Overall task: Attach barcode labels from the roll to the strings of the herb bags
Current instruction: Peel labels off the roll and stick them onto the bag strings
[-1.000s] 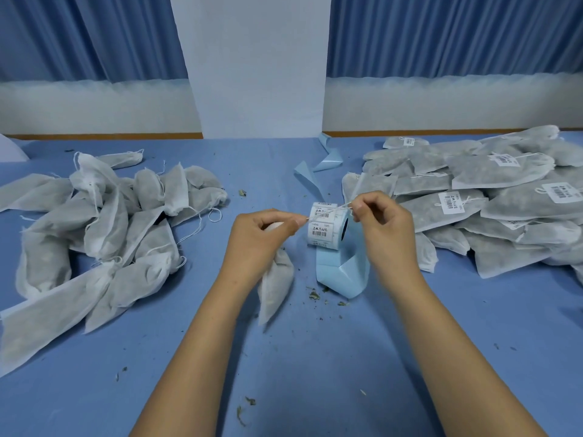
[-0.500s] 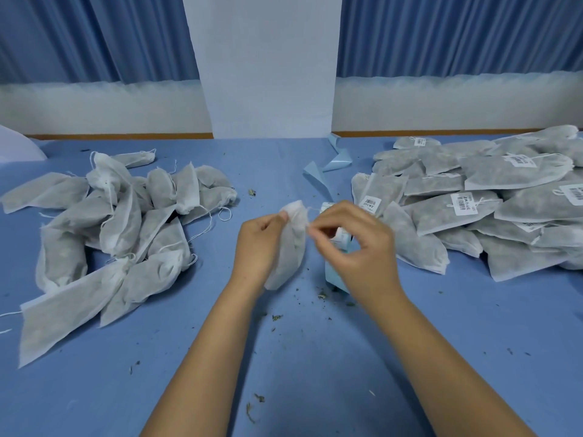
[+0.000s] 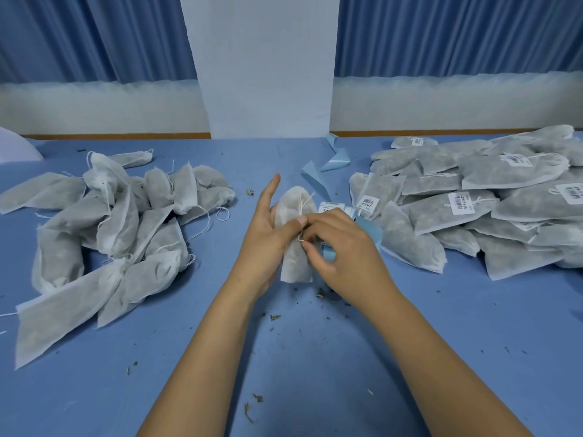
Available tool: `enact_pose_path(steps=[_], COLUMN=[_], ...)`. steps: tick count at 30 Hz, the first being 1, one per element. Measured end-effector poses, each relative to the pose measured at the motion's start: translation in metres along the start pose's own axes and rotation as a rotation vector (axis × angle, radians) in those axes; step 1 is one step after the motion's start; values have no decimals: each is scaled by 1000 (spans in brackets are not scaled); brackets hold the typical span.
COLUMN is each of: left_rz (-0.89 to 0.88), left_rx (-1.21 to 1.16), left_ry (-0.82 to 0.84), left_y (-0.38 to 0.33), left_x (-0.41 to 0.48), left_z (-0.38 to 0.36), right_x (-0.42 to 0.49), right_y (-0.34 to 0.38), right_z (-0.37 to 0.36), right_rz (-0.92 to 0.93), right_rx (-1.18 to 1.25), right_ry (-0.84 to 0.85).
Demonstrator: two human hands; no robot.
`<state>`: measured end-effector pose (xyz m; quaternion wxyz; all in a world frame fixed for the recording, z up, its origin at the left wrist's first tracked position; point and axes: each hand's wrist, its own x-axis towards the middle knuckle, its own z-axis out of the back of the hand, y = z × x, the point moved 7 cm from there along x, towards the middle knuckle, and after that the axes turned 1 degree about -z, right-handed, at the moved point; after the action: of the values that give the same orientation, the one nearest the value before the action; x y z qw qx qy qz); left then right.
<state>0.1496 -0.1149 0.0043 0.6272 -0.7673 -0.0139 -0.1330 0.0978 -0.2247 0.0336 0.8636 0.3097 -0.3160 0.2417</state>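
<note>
Head view, nearest first: your right hand (image 3: 340,247) has thumb and forefinger pressed together in a pinching grip on the string (image 3: 301,209) of the herb bag (image 3: 295,234), at about the bag's middle. Whether a label is already folded inside that pinch cannot be told; the fingers hide it. Your left hand (image 3: 268,228) lies spread behind the bag, palm backing it, forefinger pointing up and away, so it supports the bag without closing on it. The bag stands nearly upright just above the desk (image 3: 299,357).

To do this step well, keep the string taut against your left palm and press the label's two halves squarely together around it, so the sticky faces meet cleanly.

Just beyond the grip, partly hidden by your right hand, sits the label roll (image 3: 334,208) with its blue backing strip (image 3: 369,230). Farther left is the unlabelled pile (image 3: 120,222); farther right, the labelled pile (image 3: 473,203).
</note>
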Motion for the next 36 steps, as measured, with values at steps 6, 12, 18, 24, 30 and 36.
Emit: enact_pose_path(steps=[6, 12, 18, 24, 30, 36], left_rz=[-250, -413, -442, -286, -172, -127], left_rx=[321, 660, 852, 786, 638, 403], left_ry=[-189, -181, -43, 313, 78, -94], left_y=[-22, -24, -13, 10, 11, 7], left_x=[-3, -3, -3, -10, -5, -2], left_z=[12, 6, -8, -32, -20, -9], right_x=[5, -48, -41, -24, -19, -24], right_y=[-23, -82, -87, -79, -87, -77], right_z=[26, 39, 16, 24, 27, 1], right_rz=[-245, -967, -970, -808, -774, -668], right_rx=[99, 87, 367, 740, 875, 582], right_ry=[11, 584, 427, 197, -1, 314])
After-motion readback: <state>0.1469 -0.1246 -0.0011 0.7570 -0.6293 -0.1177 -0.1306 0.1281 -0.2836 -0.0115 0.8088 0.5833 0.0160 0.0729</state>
